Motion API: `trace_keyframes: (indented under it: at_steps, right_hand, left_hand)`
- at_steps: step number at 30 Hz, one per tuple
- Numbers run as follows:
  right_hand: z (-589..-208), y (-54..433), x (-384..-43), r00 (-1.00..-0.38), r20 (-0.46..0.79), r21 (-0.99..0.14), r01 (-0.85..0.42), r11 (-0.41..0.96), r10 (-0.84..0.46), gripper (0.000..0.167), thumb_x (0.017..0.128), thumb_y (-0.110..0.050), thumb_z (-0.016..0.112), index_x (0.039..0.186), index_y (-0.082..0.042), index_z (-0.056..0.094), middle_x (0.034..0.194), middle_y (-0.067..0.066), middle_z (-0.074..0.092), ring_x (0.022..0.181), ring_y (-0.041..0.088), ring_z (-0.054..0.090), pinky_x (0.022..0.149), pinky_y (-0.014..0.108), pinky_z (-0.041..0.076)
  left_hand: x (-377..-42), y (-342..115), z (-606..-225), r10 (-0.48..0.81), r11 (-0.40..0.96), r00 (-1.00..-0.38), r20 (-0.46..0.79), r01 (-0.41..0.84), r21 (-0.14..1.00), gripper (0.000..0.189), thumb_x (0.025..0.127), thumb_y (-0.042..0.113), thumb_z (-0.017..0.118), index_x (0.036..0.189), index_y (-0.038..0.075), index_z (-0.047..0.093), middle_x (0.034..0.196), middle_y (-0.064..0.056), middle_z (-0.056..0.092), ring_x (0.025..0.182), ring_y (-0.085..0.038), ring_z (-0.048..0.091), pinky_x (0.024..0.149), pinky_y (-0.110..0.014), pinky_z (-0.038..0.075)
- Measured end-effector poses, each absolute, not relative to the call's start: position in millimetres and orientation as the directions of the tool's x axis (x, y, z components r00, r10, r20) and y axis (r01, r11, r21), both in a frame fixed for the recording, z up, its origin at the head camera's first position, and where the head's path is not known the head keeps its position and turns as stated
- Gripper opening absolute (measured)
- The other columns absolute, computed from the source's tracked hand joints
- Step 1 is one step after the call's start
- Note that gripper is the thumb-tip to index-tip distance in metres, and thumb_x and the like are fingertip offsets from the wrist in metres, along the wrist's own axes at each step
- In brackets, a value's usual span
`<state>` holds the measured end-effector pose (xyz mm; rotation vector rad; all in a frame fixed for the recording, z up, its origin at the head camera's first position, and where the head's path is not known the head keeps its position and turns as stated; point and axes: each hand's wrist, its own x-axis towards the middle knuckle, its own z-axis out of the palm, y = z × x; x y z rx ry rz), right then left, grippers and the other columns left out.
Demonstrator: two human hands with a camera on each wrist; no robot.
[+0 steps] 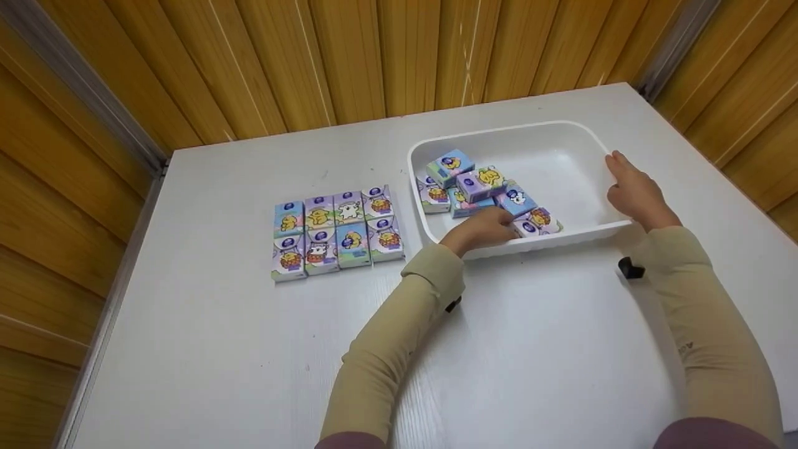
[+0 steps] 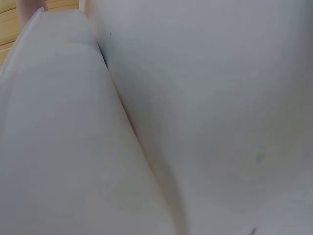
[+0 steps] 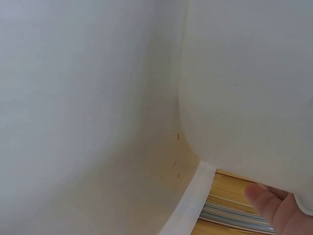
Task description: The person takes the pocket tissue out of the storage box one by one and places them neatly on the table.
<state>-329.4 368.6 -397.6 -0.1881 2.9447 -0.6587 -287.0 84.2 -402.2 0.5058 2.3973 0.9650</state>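
A white plastic tray point(image 1: 564, 178) holds several pocket tissue packs point(image 1: 483, 181) with cartoon prints, heaped on its left side. My left hand point(image 1: 483, 229) reaches over the tray's front wall to the packs nearest me; its fingertips are hidden among them. At the tray's right wall my right hand point(image 1: 639, 193) grips the rim, thumb on the inner side. The right wrist view shows part of that hand point(image 3: 283, 210) by the rim. To the left of the tray, more tissue packs point(image 1: 336, 231) lie flat on the table in two tight rows.
The white table point(image 1: 218, 349) reaches back to yellow wood-look panels point(image 1: 349, 62), with another panel wall at each side. Grey metal posts point(image 1: 81, 81) stand in the corners. The tray's outer wall point(image 2: 63, 122) fills much of the left wrist view.
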Motion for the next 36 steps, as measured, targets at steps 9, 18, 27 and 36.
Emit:
trace_keyframes:
  at_steps: [9, 18, 27, 36]
  right_hand:
    - [-398.0, 367.8, -329.7, -0.987, -0.09, -0.431, -0.081, 0.899, -0.132, 0.06, 0.084, -0.001, 0.025, 0.14, 0.0, 0.004, 0.147, 0.017, -0.005, 0.131, 0.042, 0.004, 0.105, 0.056, 0.009]
    - [-398.8, 369.3, -330.0, -0.986, -0.092, -0.431, -0.083, 0.898, -0.136, 0.06, 0.085, -0.002, 0.026, 0.141, -0.001, 0.005, 0.147, 0.017, -0.004, 0.13, 0.044, 0.006, 0.103, 0.057, 0.014]
    - [-398.2, 367.7, -328.1, -0.988, -0.106, -0.469, -0.046, 0.882, -0.108, 0.06, 0.087, -0.004, 0.026, 0.141, -0.004, -0.001, 0.147, 0.015, -0.008, 0.132, 0.039, -0.001, 0.107, 0.052, 0.005]
    - [-397.3, 366.0, -328.6, -0.988, -0.117, -0.464, -0.035, 0.885, -0.1, 0.06, 0.088, -0.002, 0.024, 0.14, -0.003, -0.005, 0.146, 0.017, -0.009, 0.133, 0.038, -0.004, 0.108, 0.05, 0.002]
  left_hand:
    - [-287.8, 82.7, -403.9, 0.556, 0.623, -0.767, -0.319, 0.131, 0.771, 0.036, 0.087, 0.021, 0.05, 0.122, 0.016, 0.045, 0.126, -0.003, 0.048, 0.116, -0.016, 0.045, 0.098, -0.028, 0.036]
    - [-287.6, 85.9, -403.7, 0.525, 0.624, -0.785, -0.331, 0.09, 0.776, 0.032, 0.089, 0.031, 0.05, 0.119, 0.02, 0.046, 0.121, 0.001, 0.051, 0.108, -0.012, 0.048, 0.094, -0.028, 0.039]
    - [-288.6, 86.8, -404.3, 0.506, 0.618, -0.806, -0.308, 0.09, 0.781, 0.026, 0.089, 0.033, 0.05, 0.11, 0.018, 0.048, 0.099, 0.003, 0.055, 0.088, -0.011, 0.05, 0.077, -0.025, 0.042]
    - [-289.9, 92.5, -402.5, 0.413, 0.623, -0.855, -0.315, 0.013, 0.782, 0.021, 0.084, 0.033, 0.057, 0.093, 0.016, 0.05, 0.088, 0.004, 0.056, 0.078, -0.01, 0.05, 0.064, -0.021, 0.04]
